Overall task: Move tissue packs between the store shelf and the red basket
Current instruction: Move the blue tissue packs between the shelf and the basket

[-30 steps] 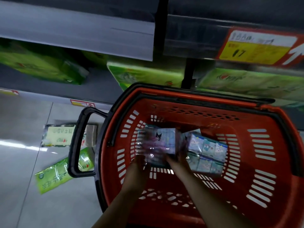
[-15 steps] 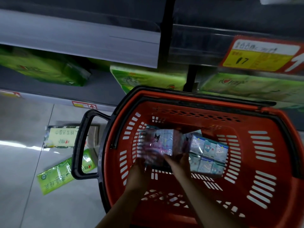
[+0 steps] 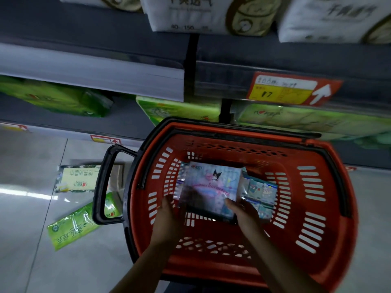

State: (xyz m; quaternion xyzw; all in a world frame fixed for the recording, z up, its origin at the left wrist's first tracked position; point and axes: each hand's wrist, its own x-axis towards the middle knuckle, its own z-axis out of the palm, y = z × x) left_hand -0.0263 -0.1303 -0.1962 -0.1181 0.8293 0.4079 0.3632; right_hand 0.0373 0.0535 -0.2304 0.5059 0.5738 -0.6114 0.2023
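A red basket with black rim and handle stands on the floor before the store shelf. Inside it I hold a pastel tissue pack with a cartoon figure between both hands: my left hand grips its left lower edge, my right hand its right lower corner. The pack is lifted a little and tilted toward me. A second pack with blue-green cartoon squares lies in the basket to its right, partly hidden behind the held pack.
Green tissue packs fill the lower shelf; white packs sit on the shelf above. A yellow and red price tag hangs on the shelf edge. Two green packs lie on the tiled floor left of the basket.
Both hands have raised the cartoon pack and turned its face up toward me. The view has tilted upward, so the upper shelf with white packs now shows.
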